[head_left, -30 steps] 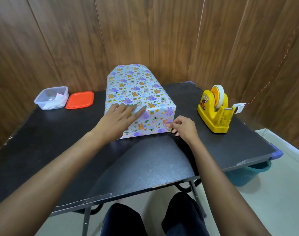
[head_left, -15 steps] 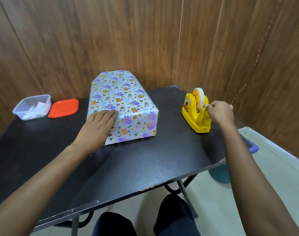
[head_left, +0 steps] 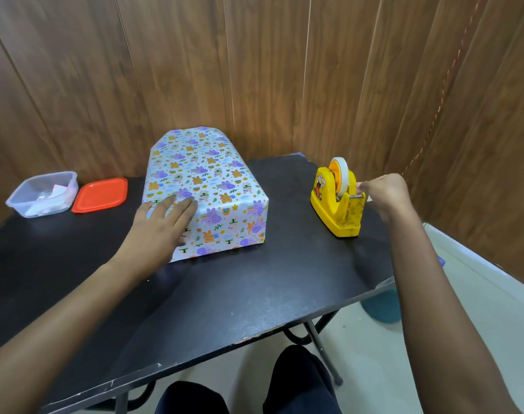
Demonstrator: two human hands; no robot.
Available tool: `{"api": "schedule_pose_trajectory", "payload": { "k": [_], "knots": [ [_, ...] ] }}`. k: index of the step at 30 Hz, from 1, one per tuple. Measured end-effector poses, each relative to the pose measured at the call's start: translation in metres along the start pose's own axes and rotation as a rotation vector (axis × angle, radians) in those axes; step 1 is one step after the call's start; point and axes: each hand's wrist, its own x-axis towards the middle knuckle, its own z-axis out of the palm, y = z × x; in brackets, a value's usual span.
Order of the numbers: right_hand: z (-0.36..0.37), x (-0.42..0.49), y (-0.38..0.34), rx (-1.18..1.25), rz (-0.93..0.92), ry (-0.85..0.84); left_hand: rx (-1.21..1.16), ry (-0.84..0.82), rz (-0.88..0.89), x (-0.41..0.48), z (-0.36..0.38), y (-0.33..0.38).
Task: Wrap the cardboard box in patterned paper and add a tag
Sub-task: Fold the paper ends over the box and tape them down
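Kind of place: a plain indoor room, probably a corner of a home set up for craft work; whether it is a home or an office cannot be told.
Walls: brown wood panels [head_left: 254, 70] in upright boards, meeting in a corner behind the table.
Work surface: a small black table [head_left: 240, 294] with chipped edges, on thin metal legs [head_left: 317, 339].
Floor: pale floor [head_left: 479, 279], with a blue bucket [head_left: 380, 309] partly under the table's right end.
Craft supplies: tape [head_left: 341, 174] on a yellow dispenser [head_left: 335, 216], a clear plastic tub [head_left: 21, 204] of paper bits, a red lid [head_left: 101, 194] just beside it, and a box [head_left: 207, 174] covered in patterned paper.
Loose detail: a thin twisted cord [head_left: 443, 85] hangs along the right wall.
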Motion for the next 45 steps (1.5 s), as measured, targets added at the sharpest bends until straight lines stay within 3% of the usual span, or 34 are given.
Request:
{"api": "schedule_pose_trajectory", "payload": {
  "k": [6, 19, 26, 37, 41, 45],
  "knots": [
    [0.003, -0.016, 0.027, 0.268, 0.143, -0.124, 0.0, 0.0, 0.001, -0.001, 0.001, 0.0],
    [0.026, -0.032, 0.04, 0.639, 0.147, -0.029, -0.001, 0.012, 0.001, -0.002, 0.003, -0.001],
    [0.035, -0.045, 0.033, 0.946, 0.331, -0.061, -0.003, 0.018, 0.0, -0.002, 0.003, 0.0],
    [0.043, -0.055, 0.039, 1.108, 0.55, -0.09, -0.016, 0.012, -0.064, -0.004, -0.002, 0.005],
    [0.063, -0.088, 0.049, 1.106, 0.478, -0.203, -0.045, -0.015, -0.029, -0.006, -0.008, 0.0],
    [0.096, -0.142, 0.032, 0.93, 0.3, -0.525, -0.072, -0.024, 0.008, -0.006, -0.013, -0.006]
  ]
}}
